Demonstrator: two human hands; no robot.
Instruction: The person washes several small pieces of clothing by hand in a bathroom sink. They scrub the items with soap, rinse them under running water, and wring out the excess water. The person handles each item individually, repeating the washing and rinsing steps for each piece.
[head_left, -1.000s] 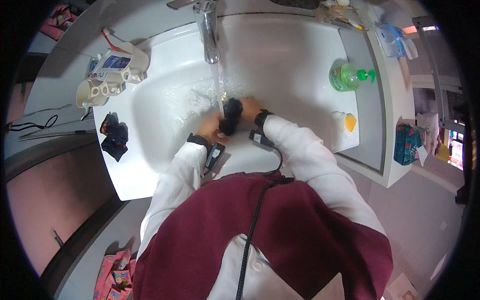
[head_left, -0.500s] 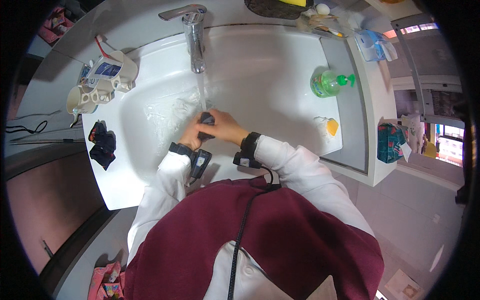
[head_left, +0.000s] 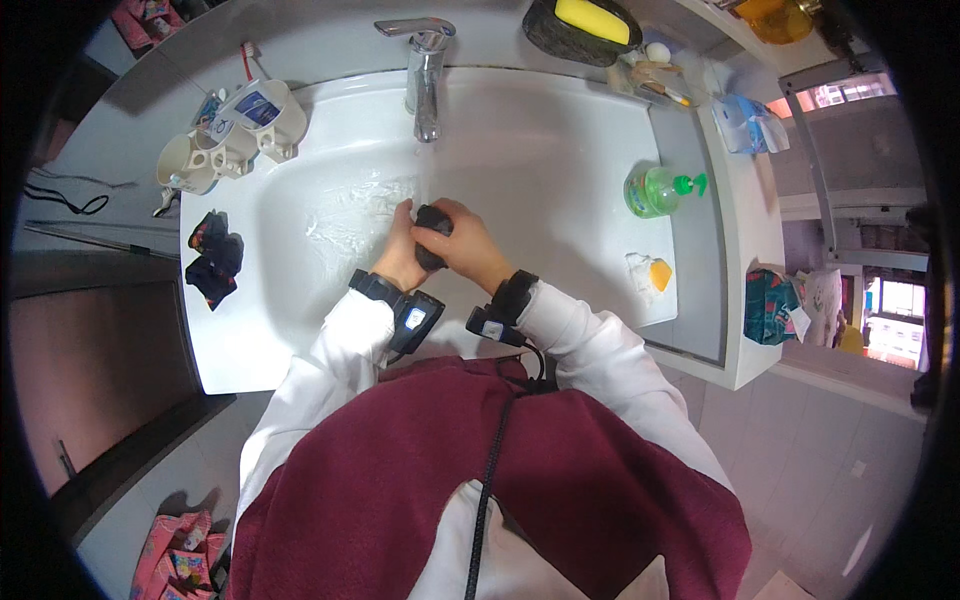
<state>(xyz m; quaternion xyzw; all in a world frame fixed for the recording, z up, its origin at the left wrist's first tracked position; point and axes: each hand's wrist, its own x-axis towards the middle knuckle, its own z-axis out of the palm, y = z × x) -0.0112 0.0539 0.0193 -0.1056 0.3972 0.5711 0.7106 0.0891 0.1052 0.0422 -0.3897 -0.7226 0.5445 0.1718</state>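
Over the white sink [head_left: 540,140], my left hand [head_left: 401,256] and my right hand [head_left: 472,248] are closed together around a wadded dark cloth [head_left: 431,218]. Fingers cover part of the cloth, and its full shape is hidden. Just above the hands, water runs from the chrome faucet [head_left: 426,95] and splashes in the basin to the left of them. Another dark cloth piece with small coloured patches [head_left: 215,260] lies crumpled on the sink's left rim.
Cups with a toothbrush [head_left: 270,120] stand at the back left. On the right rim are a green soap pump bottle [head_left: 652,190] and an orange-and-white piece [head_left: 658,274]. A black dish with a yellow bar [head_left: 580,45] sits at the back. A tissue pack [head_left: 770,305] is at far right.
The view has shifted, so the sink and faucet appear farther right and lower. Both hands still grip the dark cloth, with its wad turned slightly between them below the running water.
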